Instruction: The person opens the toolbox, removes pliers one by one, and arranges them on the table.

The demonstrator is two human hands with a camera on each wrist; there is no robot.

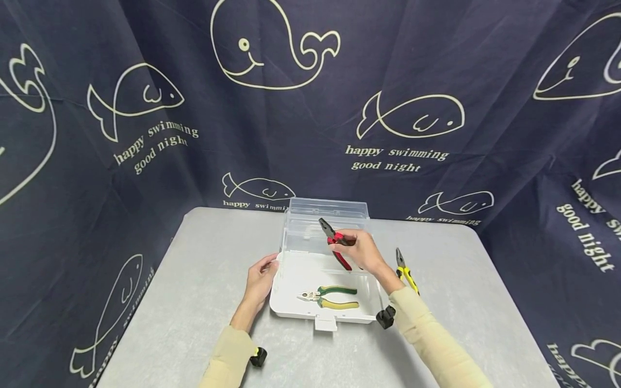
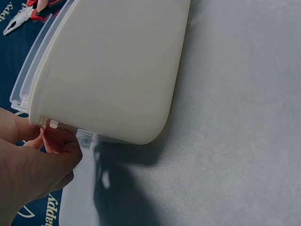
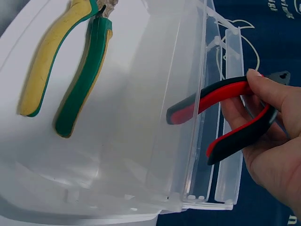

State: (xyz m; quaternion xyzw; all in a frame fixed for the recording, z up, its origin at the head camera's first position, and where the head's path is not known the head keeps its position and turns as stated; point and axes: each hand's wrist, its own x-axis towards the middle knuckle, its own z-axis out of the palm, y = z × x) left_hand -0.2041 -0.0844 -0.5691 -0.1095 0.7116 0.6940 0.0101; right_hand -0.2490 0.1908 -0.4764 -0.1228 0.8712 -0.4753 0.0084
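Note:
A white plastic box (image 1: 301,269) stands open on the table, its clear lid (image 1: 320,207) tilted back. Thumb and fingers of my left hand (image 1: 260,281) pinch the box's edge at its left side, near the hinge; the left wrist view shows this grip (image 2: 44,162). My right hand (image 1: 363,250) holds red-and-black pliers (image 1: 342,261) over the back of the box, jaws pointing up and to the left. In the right wrist view the two pliers handles (image 3: 225,95) are spread apart. Pliers with green and yellow handles (image 1: 339,305) lie inside the box.
Yellow-and-black long-nose pliers (image 1: 409,277) lie on the grey table (image 1: 218,237) right of the box, partly behind my right forearm. A white latch (image 1: 325,323) juts from the box's front. Dark blue printed cloth (image 1: 310,129) hangs behind the table and at its sides.

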